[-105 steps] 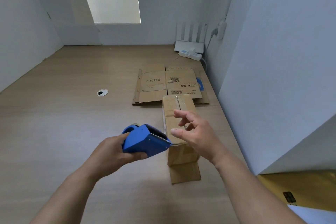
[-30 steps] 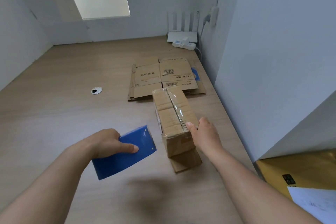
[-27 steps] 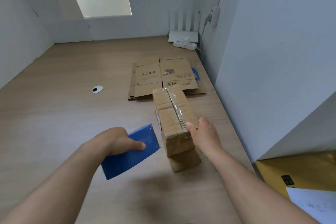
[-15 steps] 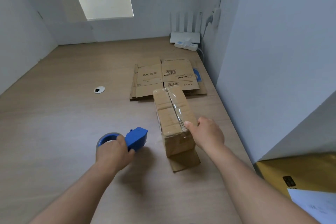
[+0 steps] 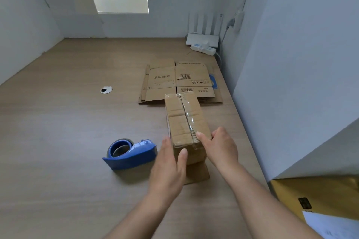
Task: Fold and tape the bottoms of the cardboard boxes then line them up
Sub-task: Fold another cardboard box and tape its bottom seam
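Left hand (image 5: 171,167) lies flat, fingers straight, against the near left side of the taped box (image 5: 184,118). Right hand (image 5: 219,147) grips its near right corner, thumb on top. The box stands on the surface (image 5: 68,132); the tape dispenser (image 5: 130,151), earlier in the left hand, now lies released beside it.

Small brown cardboard box (image 5: 184,120) sits on the table (image 5: 68,132) with its bottom up. Flaps are closed, and a clear tape strip runs along the centre seam and down over the near end. One loose flap (image 5: 196,172) lies flat on the table at that end. Left hand (image 5: 169,170) is flat against its left side. Right hand (image 5: 221,149) grips the right edge, thumb on top. Stack of flattened boxes (image 5: 180,81) is just behind, barcodes showing. Blue tape dispenser (image 5: 130,151) rests just left of the box.
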`<state>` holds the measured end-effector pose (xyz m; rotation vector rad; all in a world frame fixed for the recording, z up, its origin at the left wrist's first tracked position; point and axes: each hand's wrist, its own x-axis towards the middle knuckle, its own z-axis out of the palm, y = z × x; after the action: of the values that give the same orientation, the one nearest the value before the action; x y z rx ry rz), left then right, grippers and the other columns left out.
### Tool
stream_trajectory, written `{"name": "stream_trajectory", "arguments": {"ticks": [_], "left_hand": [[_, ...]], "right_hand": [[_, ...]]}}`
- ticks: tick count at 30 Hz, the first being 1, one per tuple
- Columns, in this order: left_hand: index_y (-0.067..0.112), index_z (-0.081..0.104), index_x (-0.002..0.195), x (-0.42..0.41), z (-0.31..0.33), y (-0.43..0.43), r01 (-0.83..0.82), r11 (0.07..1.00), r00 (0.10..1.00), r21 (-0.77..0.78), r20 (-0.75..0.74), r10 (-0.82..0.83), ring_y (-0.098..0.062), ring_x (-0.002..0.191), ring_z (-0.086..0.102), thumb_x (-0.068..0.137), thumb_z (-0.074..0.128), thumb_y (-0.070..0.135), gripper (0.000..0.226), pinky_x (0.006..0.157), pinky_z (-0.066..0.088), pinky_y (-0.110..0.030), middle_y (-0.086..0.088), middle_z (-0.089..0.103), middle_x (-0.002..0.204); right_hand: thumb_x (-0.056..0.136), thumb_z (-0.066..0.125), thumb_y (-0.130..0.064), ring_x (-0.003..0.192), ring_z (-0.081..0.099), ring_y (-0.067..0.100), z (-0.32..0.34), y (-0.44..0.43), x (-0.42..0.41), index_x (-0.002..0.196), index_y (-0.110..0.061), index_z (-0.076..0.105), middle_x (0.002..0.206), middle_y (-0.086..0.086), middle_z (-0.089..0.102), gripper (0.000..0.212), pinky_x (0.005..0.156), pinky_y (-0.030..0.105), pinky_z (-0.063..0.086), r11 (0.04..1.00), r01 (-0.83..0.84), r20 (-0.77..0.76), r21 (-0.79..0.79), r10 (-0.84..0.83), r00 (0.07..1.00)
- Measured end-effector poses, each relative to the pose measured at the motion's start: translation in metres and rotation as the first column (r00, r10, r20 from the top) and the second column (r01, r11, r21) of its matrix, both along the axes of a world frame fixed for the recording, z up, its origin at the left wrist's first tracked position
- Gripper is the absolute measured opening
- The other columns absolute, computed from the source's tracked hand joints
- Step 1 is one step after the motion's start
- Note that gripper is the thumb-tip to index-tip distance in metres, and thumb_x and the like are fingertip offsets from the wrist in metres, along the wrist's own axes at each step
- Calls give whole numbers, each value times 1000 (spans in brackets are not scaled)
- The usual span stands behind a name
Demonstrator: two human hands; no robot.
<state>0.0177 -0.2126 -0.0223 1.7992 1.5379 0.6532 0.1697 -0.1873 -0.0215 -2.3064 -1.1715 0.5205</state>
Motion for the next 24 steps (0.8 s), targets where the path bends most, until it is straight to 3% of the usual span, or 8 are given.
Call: {"name": "stream_trajectory", "arguments": {"ticks": [3, 7, 9, 11, 13, 17, 20, 24], "left_hand": [[22, 32, 145, 16, -5, 7, -67, 977, 962, -204, 245, 118, -16, 129, 45, 101, 36, 32, 45, 95, 34, -21, 6, 50, 138], [26, 36, 145, 12, -8, 16, -36, 952, 953, -304, 275, 124, -16, 132, 42, 97, 30, 53, 56, 99, 32, -24, 6, 48, 141], [26, 45, 138, 10, -7, 22, -1, 956, 979, -293, 193, 60, -17, 124, 50, 86, 27, 69, 69, 95, 39, -25, 5, 57, 132], [25, 52, 129, 7, -7, 29, 20, 971, 1000, -240, -10, -23, -16, 109, 59, 77, 28, 78, 78, 90, 49, -31, 5, 64, 118], [24, 55, 123, 5, -8, 34, 8, 988, 981, -153, -190, -38, -16, 100, 62, 83, 33, 73, 67, 84, 53, -34, 4, 67, 109], [19, 56, 118, 1, -7, 38, 27, 1000, 901, 9, -433, -20, -22, 95, 63, 93, 32, 61, 54, 76, 50, -32, -3, 69, 102], [20, 53, 123, -4, -7, 42, 85, 995, 898, 42, -436, -58, -23, 99, 62, 98, 31, 51, 45, 78, 47, -31, -4, 68, 107], [32, 44, 137, -13, -15, 39, 96, 995, 974, -26, -203, -99, -17, 102, 60, 102, 32, 38, 37, 83, 48, -30, 3, 66, 112]], "right_hand": [[87, 52, -59, 97, 57, 28, 0, -1, -1, 102, -9, 53, 103, 7, 61, 52, 74, 33, 40, 998, -52, 74, -18, 54, 996], [93, 43, -56, 91, 57, 27, 12, -4, 9, 86, -14, 50, 91, 5, 61, 44, 73, 33, 40, 983, -180, 34, -32, 181, 983], [86, 49, -63, 81, 54, 22, 20, -5, 15, 83, -15, 50, 84, 2, 59, 49, 66, 33, 39, 963, -261, 2, -63, 261, 965], [74, 58, -72, 80, 54, 19, 24, -3, 18, 89, -15, 51, 85, 0, 58, 59, 60, 30, 38, 934, -335, 31, -126, 341, 939], [68, 62, -74, 88, 57, 20, 22, 1, 19, 98, -16, 52, 95, 0, 61, 66, 66, 31, 42, 911, -372, 122, -178, 396, 910], [80, 61, -61, 98, 58, 26, 15, 3, 19, 105, -11, 49, 105, 6, 61, 57, 69, 31, 36, 902, -407, 278, -142, 431, 859], [89, 58, -47, 86, 53, 25, 6, -2, 25, 97, -12, 46, 95, 6, 56, 38, 70, 32, 35, 885, -460, 237, -71, 463, 854], [92, 60, -27, 81, 53, 25, -6, -8, 27, 93, -7, 54, 90, 7, 59, 21, 70, 33, 38, 891, -443, 84, 103, 436, 896]]}}
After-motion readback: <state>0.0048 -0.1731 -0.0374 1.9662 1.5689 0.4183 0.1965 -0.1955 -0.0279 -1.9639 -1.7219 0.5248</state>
